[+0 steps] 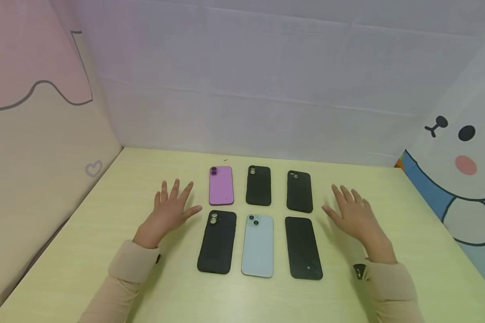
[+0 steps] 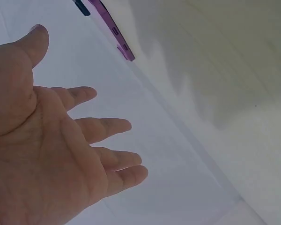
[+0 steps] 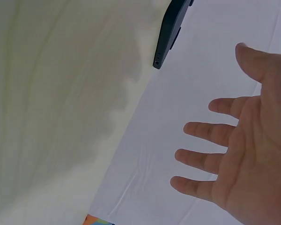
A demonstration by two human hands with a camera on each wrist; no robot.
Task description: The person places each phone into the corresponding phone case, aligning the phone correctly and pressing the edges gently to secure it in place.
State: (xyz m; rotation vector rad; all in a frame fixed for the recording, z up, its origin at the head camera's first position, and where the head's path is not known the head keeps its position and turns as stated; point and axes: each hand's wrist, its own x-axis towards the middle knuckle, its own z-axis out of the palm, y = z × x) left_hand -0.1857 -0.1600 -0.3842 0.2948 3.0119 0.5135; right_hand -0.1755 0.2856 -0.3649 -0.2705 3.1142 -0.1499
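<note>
My left hand [image 1: 169, 216] hovers left of the phones with its fingers spread, holding nothing; in the left wrist view its palm [image 2: 47, 154] faces the camera. Nearest to it are a purple phone [image 1: 221, 186] in the back row and a black phone case [image 1: 217, 242] in the front row. On the other side my right hand [image 1: 355, 217] is likewise spread and holds nothing. Beside it lie a black phone case [image 1: 300, 191] and a dark phone-shaped piece [image 1: 303, 247], phone or case I cannot tell. Between them are another black case [image 1: 258, 185] and a pale blue phone [image 1: 257, 246].
The pale yellow table [image 1: 178, 296] ends at a white cloth backdrop [image 1: 250, 89]. A printed cloth with a cartoon animal [image 1: 465, 179] borders the right side, and a pink and cream cloth [image 1: 36, 148] the left.
</note>
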